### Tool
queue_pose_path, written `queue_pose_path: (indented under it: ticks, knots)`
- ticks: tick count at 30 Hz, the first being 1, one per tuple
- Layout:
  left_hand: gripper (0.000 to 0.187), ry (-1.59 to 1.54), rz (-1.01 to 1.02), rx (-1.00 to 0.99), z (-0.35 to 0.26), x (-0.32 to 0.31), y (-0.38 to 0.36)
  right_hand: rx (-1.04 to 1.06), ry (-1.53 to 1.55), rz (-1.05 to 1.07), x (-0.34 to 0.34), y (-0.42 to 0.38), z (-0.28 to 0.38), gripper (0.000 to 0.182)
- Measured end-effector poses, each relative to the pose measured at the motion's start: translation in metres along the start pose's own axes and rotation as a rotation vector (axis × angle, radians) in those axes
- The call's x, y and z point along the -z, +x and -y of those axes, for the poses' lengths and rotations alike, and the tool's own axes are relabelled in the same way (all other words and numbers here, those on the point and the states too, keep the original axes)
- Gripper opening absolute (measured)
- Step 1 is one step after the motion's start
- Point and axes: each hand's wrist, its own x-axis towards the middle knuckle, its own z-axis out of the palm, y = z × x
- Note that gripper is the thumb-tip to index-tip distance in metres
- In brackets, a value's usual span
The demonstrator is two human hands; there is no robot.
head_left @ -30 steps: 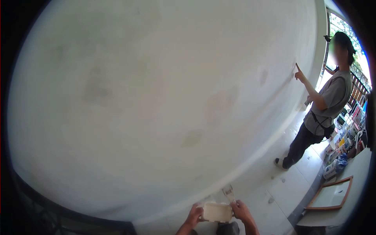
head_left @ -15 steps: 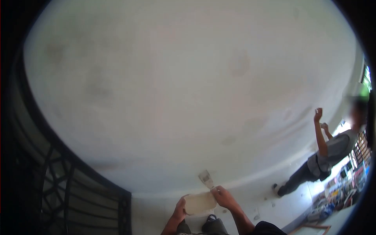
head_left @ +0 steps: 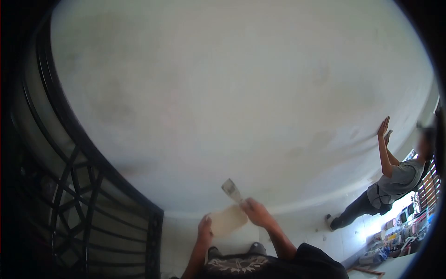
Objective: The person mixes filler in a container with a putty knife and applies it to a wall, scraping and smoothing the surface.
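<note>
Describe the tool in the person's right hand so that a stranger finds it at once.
Start at the big white wall and go down to its bottom edge. There the right hand holds a putty knife, blade up. Its flat metal blade sets it apart from the pale tray beside it.

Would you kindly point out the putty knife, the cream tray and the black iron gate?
putty knife (head_left: pixel 229 188), head view, on its flat blade.
cream tray (head_left: pixel 226 221), head view, on its broad face.
black iron gate (head_left: pixel 88 204), head view, on a curved bar.

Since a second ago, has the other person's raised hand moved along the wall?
Yes. The other person's hand now lies flat on the white wall; earlier one finger pointed at it.
</note>
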Motion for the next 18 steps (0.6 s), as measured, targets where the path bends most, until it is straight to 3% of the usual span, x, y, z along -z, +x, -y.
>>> queue_pose_path:
  ticks: [3,5,9,14,18]
  knots:
    - [0.046,0.083,-0.061,-0.090,-0.009,0.022,0.016,0.057,-0.058,-0.141,-0.008,-0.002,0.007,0.034]
    - [0.046,0.171,-0.053,-0.167,-0.027,0.017,0.016,-0.028,0.114,-0.088,0.002,-0.016,0.026,0.031]
    - [0.045,0.249,-0.071,-0.279,-0.041,-0.003,0.023,-0.210,0.063,-0.059,0.010,-0.044,0.059,0.028]
    - [0.043,0.302,-0.163,-0.350,-0.048,-0.023,0.023,-0.038,-0.269,-0.311,-0.020,-0.060,0.064,0.024]
    - [0.043,0.299,-0.237,-0.312,-0.049,-0.028,0.021,-0.038,-0.361,-0.368,-0.025,-0.066,0.076,0.023]
